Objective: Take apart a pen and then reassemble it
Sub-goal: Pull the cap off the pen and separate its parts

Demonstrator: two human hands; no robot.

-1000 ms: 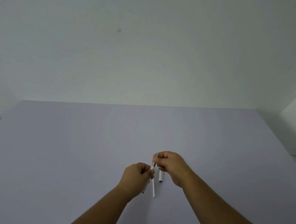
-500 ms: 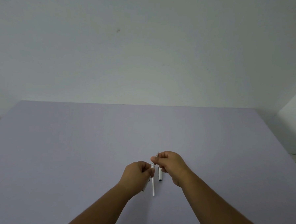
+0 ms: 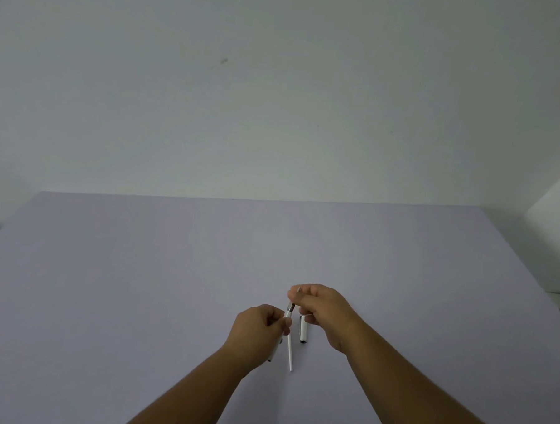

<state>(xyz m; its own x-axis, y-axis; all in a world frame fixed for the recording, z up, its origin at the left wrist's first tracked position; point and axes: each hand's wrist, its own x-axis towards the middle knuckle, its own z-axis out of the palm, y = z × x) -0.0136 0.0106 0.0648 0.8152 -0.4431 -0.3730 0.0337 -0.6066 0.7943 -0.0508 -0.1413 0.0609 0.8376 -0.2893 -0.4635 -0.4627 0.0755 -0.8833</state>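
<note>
My left hand (image 3: 259, 332) is closed around a white pen barrel (image 3: 274, 351), which tilts up to the right; its lower end sticks out under the palm. My right hand (image 3: 327, 311) pinches the pen's tip piece (image 3: 291, 307) at the barrel's upper end, and a grey point (image 3: 298, 289) shows above the fingers. A thin white refill tube (image 3: 290, 355) lies on the table between my wrists. A white cap (image 3: 303, 329) with a dark end lies just right of it, partly under my right hand.
The lavender table (image 3: 138, 285) stretches wide on all sides of my hands, with its far edge against a pale wall (image 3: 278, 98). A white ledge (image 3: 558, 207) stands at the right.
Both hands stay in nearly the same place. My right fingers have shifted slightly on the tip piece, and the grey point shows a little more above them.
</note>
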